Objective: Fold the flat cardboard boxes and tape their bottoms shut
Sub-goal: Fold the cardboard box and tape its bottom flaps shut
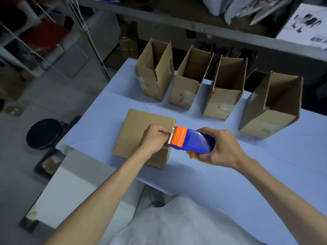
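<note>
A row of open boxes (184,92) is standing along the far edge of the blue worktop (212,174), from 12 to 2 o'clock of the work, and a black tub (44,133) is sitting on the floor at 9 o'clock. The box (136,131) being taped is lying closed side up near the worktop's front edge, plain brown with frayed corners. The left hand (155,138) is hovering over it, pinching the orange toothed end of the tape dispenser (194,141), while the right hand (223,147) is gripping its blue body.

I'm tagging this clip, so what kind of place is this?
Probably a packing or storage room: four open cardboard boxes lined up on the table, a tape dispenser in the right hand, cluttered shelves behind.
</note>
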A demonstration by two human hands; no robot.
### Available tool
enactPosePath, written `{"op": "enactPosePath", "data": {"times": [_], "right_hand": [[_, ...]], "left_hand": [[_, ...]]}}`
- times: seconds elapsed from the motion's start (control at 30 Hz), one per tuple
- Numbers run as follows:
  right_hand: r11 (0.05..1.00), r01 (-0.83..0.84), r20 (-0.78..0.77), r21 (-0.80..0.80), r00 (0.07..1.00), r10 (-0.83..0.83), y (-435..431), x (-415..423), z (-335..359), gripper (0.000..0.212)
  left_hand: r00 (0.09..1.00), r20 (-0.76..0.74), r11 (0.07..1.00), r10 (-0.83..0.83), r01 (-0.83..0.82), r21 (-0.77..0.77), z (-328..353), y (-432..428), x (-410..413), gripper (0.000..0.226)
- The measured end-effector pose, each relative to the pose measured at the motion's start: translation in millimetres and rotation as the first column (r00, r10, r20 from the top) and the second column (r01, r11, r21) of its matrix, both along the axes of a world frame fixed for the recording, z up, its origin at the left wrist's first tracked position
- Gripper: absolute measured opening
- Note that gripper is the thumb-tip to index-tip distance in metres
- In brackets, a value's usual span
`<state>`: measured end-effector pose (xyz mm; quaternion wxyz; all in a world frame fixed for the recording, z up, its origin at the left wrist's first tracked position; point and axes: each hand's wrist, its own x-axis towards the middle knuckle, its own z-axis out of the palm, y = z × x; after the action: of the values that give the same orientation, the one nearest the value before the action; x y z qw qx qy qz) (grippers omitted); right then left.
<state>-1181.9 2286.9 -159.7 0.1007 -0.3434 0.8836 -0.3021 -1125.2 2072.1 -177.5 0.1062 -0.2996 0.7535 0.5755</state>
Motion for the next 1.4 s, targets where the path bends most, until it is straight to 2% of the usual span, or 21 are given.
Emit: {"op": "enactPosePath", "data": {"times": [0.17, 0.23, 0.27, 0.37, 0.47, 0.53, 0.63, 0.77, 0.87, 1.0, 1.1, 1.17, 1.23, 1.33, 1.4], "right_hand": [[0.996, -0.081, 0.035, 0.037, 0.996, 0.080, 1.3, -1.6, -8.8, 0.056], [0.995, -0.070, 0.049, 0.076, 0.997, 0.067, 14.0, -3.5, -14.0, 0.054], [0.994, -0.052, 0.047, 0.099, 0.998, 0.048, 22.6, -4.2, -16.6, 0.053], [0.988, -0.019, 0.010, 0.156, 1.000, 0.018, 38.9, -3.4, -22.3, 0.052], [0.977, -0.005, 0.006, 0.213, 1.000, 0.004, 37.4, -0.5, -28.7, 0.054], [0.969, 0.029, 0.000, 0.247, 1.000, -0.030, 37.8, -0.8, -33.7, 0.061], [0.955, 0.074, 0.026, 0.287, 0.996, -0.085, 39.0, -1.8, -39.0, 0.071], [0.949, 0.081, 0.051, 0.305, 0.993, -0.102, 36.9, -1.8, -45.9, 0.067], [0.938, 0.064, 0.047, 0.340, 0.995, -0.085, 35.2, -4.9, -48.8, 0.063], [0.922, 0.001, 0.031, 0.387, 0.999, -0.014, 31.5, -7.4, -48.3, 0.054], [0.916, -0.026, 0.017, 0.401, 1.000, 0.021, 26.5, -9.8, -47.1, 0.052], [0.911, -0.040, 0.001, 0.410, 0.999, 0.044, 22.1, -10.7, -47.7, 0.050], [0.894, -0.053, -0.026, 0.446, 0.997, 0.073, 18.3, -11.0, -48.1, 0.048], [0.877, -0.045, -0.035, 0.479, 0.997, 0.070, 16.5, -13.3, -50.1, 0.046], [0.876, -0.040, -0.031, 0.480, 0.998, 0.063, 15.4, -13.6, -52.6, 0.047]], "left_hand": [[1.000, 0.006, 0.964, -0.017, 0.018, -0.265, -0.1, -1.7, 2.7, 0.021], [0.999, 0.015, 0.911, 0.030, -0.021, -0.411, -3.9, -24.3, 7.8, 0.023], [0.998, 0.017, 0.898, 0.062, -0.048, -0.437, -7.0, -39.9, 10.7, 0.024], [0.998, 0.024, 0.932, 0.063, -0.051, -0.358, -11.7, -64.8, 17.6, 0.016], [0.997, 0.067, 0.948, 0.032, -0.009, -0.318, -22.2, -54.6, 19.3, 0.018], [0.996, 0.088, 0.938, 0.021, 0.011, -0.347, -28.0, -49.4, 22.3, 0.023], [0.999, 0.038, 0.910, 0.001, 0.014, -0.415, -35.9, -44.8, 28.0, 0.025], [0.998, -0.029, 0.857, -0.047, 0.025, -0.515, -45.5, -37.3, 28.8, 0.022], [0.994, -0.002, 0.812, -0.112, 0.090, -0.576, -52.7, -38.6, 26.6, 0.019], [0.955, 0.112, 0.720, -0.276, 0.282, -0.634, -55.3, -41.3, 21.6, 0.022], [0.900, 0.278, 0.549, -0.335, 0.427, -0.719, -44.8, -39.4, 10.5, 0.039], [0.870, 0.401, 0.431, -0.287, 0.492, -0.757, -36.6, -36.7, -0.2, 0.061], [0.836, 0.487, 0.317, -0.252, 0.547, -0.774, -30.9, -33.4, -4.8, 0.073], [0.836, 0.511, 0.282, -0.201, 0.549, -0.787, -33.2, -40.5, 2.5, 0.085], [0.867, 0.433, 0.281, -0.246, 0.491, -0.825, -39.5, -46.5, 10.7, 0.077]]}}
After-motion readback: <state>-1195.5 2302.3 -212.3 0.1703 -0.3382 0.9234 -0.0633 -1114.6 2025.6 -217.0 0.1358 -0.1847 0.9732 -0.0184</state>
